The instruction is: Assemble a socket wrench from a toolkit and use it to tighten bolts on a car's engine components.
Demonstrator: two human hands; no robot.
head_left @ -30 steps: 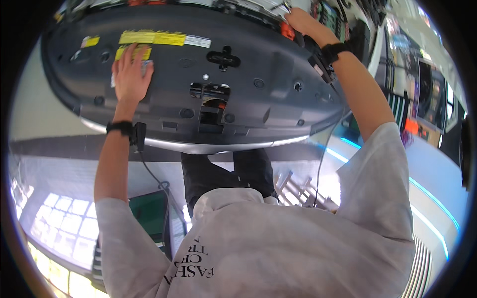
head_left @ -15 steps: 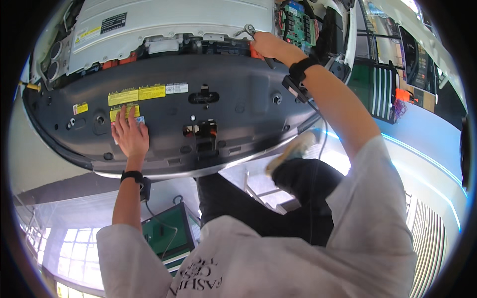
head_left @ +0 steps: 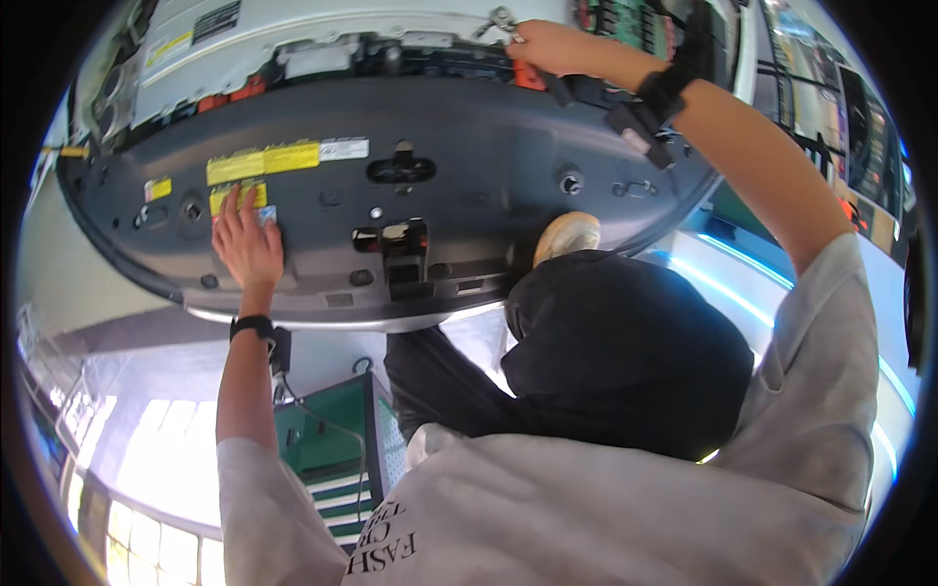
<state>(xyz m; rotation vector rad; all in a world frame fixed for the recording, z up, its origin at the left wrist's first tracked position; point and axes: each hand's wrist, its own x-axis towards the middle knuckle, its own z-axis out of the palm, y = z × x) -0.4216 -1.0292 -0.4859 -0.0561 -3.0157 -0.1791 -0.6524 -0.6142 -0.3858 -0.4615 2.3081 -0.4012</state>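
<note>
My left hand (head_left: 249,239) lies with fingers spread on the black plastic panel (head_left: 469,127), its fingertips over a yellow label (head_left: 237,198). My right hand (head_left: 557,49) is wrapped around a ratchet wrench (head_left: 501,17) at the edge of the large silver metal housing (head_left: 322,24). The round head of the ratchet shows beyond my fingers, and a dark piece, apparently its handle, sticks out below the hand. What lies under the ratchet's head is hidden. An orange part (head_left: 529,75) sits just below my right hand.
My raised knee (head_left: 625,332) is in front of the panel, and a light shoe (head_left: 569,236) overlaps its front edge. A green circuit board (head_left: 625,21) is right of the housing. A green cabinet (head_left: 327,430) stands below left. Cables hang from both wrist bands.
My right leg has come up, bringing knee and shoe over the panel's front edge. The view has shifted. My right hand still holds the ratchet wrench, and my left stays on the label.
</note>
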